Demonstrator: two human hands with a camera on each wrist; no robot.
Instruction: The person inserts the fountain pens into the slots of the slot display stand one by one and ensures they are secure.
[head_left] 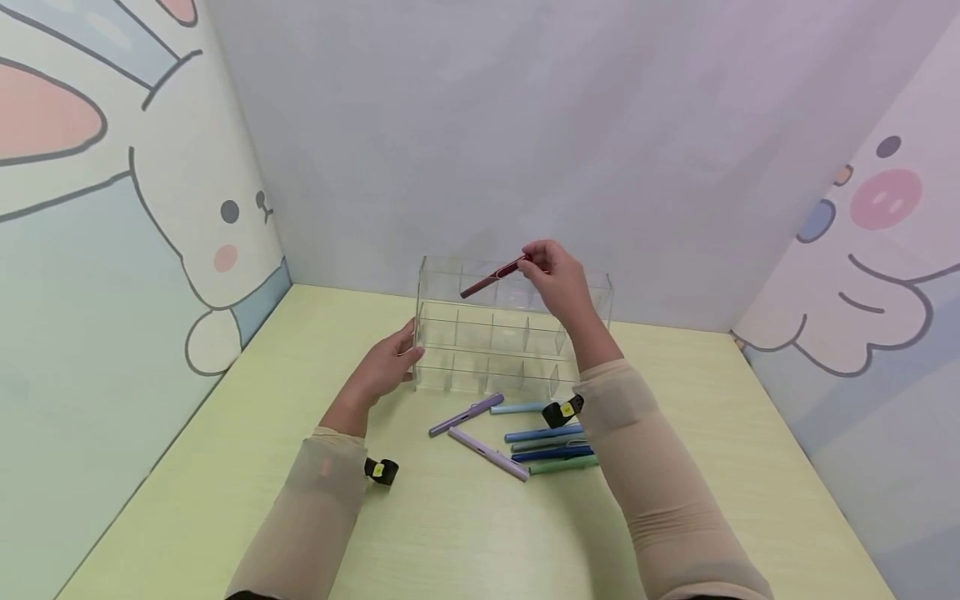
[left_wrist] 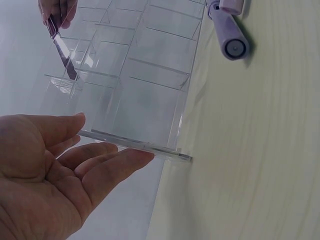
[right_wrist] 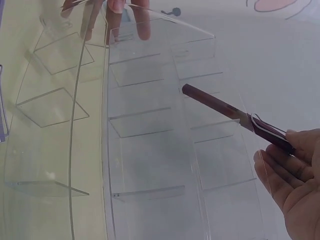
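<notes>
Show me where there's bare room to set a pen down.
Bare: the pale yellow wood-grain table between the beige left sleeve and rabbit-printed wall, and right of the beige right sleeve. Crowded: before the clear acrylic organizer, where purple pens lie beside blue and green pens.

We see a long beige fabric sleeve toward seven o'clock and a matching beige fabric sleeve between four and five, its cloth creased crosswise. Both end in greyish, sheer-looking bands; the seven-o'clock one bears a faint pinkish mark. We wear small black boxy wrist cameras, one toward seven, one near five, each with a yellow patch.
</notes>
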